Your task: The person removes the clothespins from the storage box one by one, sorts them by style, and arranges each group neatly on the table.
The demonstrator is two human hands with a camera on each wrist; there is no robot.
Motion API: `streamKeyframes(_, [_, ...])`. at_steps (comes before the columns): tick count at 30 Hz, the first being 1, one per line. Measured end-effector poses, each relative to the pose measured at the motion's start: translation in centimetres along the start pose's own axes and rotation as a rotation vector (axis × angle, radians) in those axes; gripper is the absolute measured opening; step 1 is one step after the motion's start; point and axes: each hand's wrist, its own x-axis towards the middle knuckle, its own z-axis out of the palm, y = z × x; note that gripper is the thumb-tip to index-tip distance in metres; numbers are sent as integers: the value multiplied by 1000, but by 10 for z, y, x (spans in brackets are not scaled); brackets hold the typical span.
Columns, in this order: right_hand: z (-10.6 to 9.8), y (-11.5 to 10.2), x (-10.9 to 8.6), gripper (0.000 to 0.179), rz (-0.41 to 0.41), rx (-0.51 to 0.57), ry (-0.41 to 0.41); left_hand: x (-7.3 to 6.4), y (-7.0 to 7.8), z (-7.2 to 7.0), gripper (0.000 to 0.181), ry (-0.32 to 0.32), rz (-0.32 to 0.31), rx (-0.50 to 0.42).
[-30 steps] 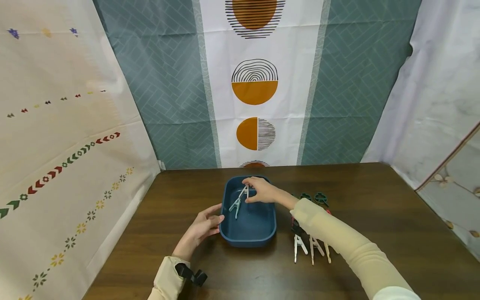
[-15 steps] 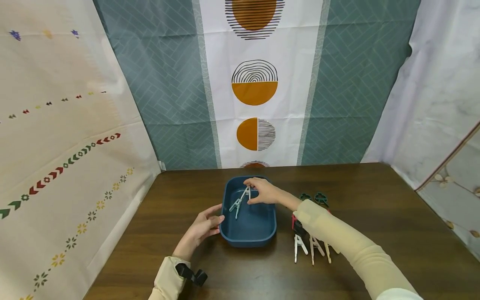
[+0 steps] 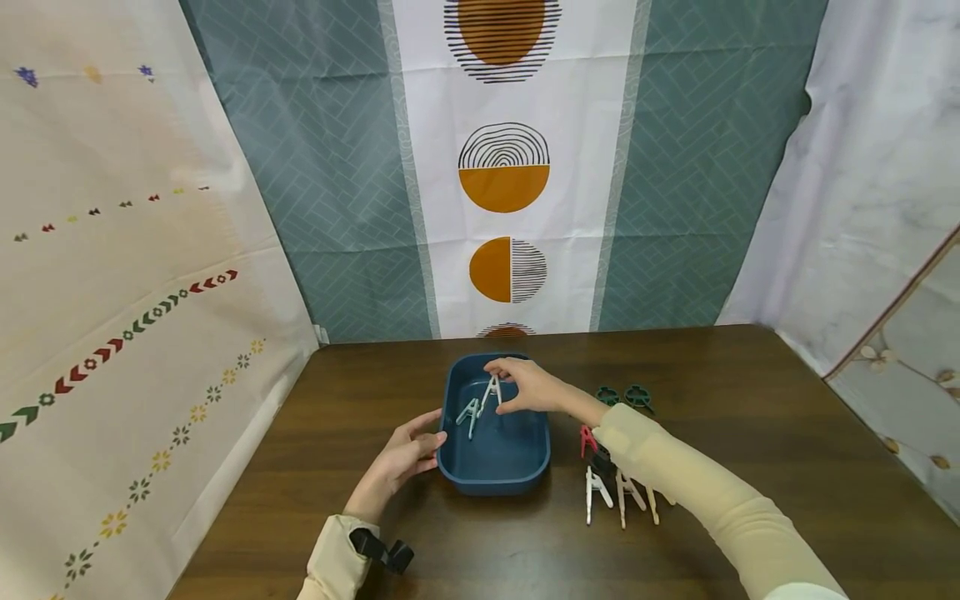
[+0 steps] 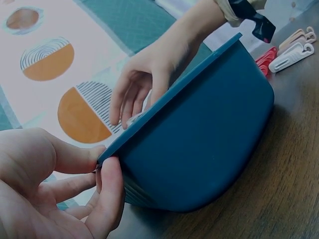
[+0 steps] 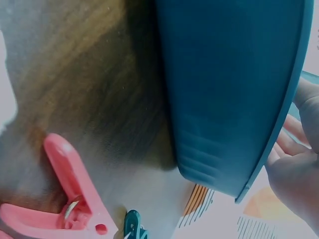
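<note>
A dark blue plastic bin [image 3: 495,487] stands on the table. My left hand [image 3: 405,454] pinches its left rim between thumb and fingers, as the left wrist view shows up close. Inside the bin, my right hand [image 3: 528,387] holds a white clothespin [image 3: 491,390] between thumb and fingertips. Just left of it a pale green clothespin [image 3: 469,413] lies in the bin, close to the white one. In the right wrist view the bin's wall [image 5: 229,89] hides the fingertips and what they hold.
Right of the bin, partly under my right forearm, lie a red clothespin [image 3: 587,440], a white clothespin [image 3: 597,492] and a beige clothespin [image 3: 630,492]. Dark green clips [image 3: 638,397] lie farther back. Patterned cloths hang behind and at both sides.
My right hand and the white clothespin have shifted slightly within the bin, and more of the red clothespin shows beside my sleeve. My left hand keeps its grip on the rim.
</note>
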Motion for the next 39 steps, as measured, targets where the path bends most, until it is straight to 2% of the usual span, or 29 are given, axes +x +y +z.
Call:
streamKeyframes(9, [-3, -6, -14, 69, -24, 30, 0, 0, -2, 0, 58, 2, 9, -4])
streamKeyframes(15, [-6, -10, -24, 70, -1, 27, 5, 0, -2, 0, 57, -3, 17, -5])
streamKeyframes(28, [-12, -8, -43, 69, -16, 49, 36, 2, -5, 2, 58, 14, 5, -7])
streamKeyframes(39, [-30, -13, -69, 72, -6, 66, 58, 0, -3, 2, 59, 5, 6, -5])
